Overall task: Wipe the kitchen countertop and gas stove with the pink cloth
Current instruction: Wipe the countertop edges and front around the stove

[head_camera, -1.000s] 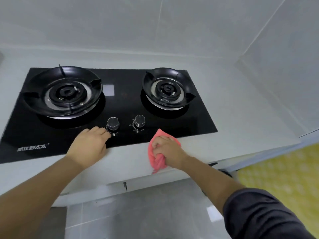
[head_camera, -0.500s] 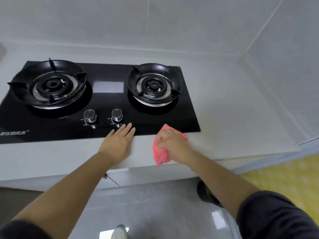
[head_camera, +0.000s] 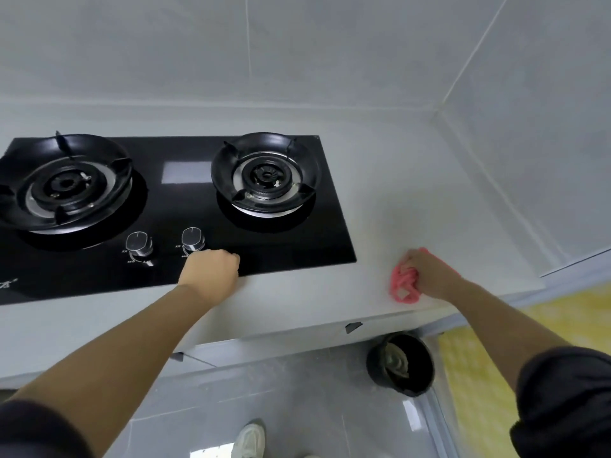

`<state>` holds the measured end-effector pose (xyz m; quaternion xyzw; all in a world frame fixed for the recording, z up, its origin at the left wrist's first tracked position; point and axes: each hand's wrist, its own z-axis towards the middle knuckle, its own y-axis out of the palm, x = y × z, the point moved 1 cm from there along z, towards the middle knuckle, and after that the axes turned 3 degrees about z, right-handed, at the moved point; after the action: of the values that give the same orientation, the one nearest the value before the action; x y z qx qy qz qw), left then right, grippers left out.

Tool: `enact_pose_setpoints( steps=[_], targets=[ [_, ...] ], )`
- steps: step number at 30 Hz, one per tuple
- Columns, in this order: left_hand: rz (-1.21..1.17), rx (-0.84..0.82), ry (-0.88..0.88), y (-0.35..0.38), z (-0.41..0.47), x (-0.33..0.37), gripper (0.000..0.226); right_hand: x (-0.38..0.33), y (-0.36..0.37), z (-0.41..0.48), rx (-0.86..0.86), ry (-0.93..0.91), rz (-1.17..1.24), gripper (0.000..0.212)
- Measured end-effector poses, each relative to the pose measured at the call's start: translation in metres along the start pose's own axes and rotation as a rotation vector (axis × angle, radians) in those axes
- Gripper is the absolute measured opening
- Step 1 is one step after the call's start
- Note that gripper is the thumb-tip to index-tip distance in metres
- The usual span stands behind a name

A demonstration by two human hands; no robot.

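Head view: A black glass stove [head_camera: 281, 249] sits in a pale countertop [head_camera: 396, 200]. White characters at the stove's front-left corner are cut off by the frame edge, and the small white markings beside its two knobs [head_camera: 138, 244] are too small to read. Two burners [head_camera: 266, 175] ringed by black pan supports stand behind the knobs, with a pale reflection on the glass between them. Grey wall tiles rise behind the stove. On the floor below and right of the stove are a dark bin [head_camera: 401, 363] under the counter edge, a white shoe [head_camera: 248, 439] and a yellow patterned surface [head_camera: 496, 325]. The left hand [head_camera: 211, 271] rests on the stove's front edge, just in front of the right-hand knob, fingers curled into a loose fist and holding nothing. Whether it touches the knob cannot be told. Well right of the stove, near the counter's front edge, the right hand [head_camera: 429, 274] grips the bunched pink cloth [head_camera: 404, 280], fingers wrapped tightly round it and pressing it onto the countertop.
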<state>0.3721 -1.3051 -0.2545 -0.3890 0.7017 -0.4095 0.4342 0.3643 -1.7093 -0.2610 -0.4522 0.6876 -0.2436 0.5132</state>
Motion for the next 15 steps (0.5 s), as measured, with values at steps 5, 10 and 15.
enact_pose_setpoints(
  steps=[5, 10, 15],
  targets=[
    [-0.309, 0.078, 0.066, -0.020, 0.035, 0.032, 0.048, -0.042, 0.010, 0.033, 0.140, -0.182, -0.157, 0.028],
    [-0.364, 0.060, 0.099, -0.048, 0.070, 0.093, 0.064, -0.013, 0.010, 0.035, -0.067, -0.333, -0.097, 0.020],
    [-0.381, -0.021, 0.014, -0.052, 0.071, 0.160, 0.061, 0.106, -0.044, -0.014, -0.292, -0.152, -0.294, 0.030]
  ],
)
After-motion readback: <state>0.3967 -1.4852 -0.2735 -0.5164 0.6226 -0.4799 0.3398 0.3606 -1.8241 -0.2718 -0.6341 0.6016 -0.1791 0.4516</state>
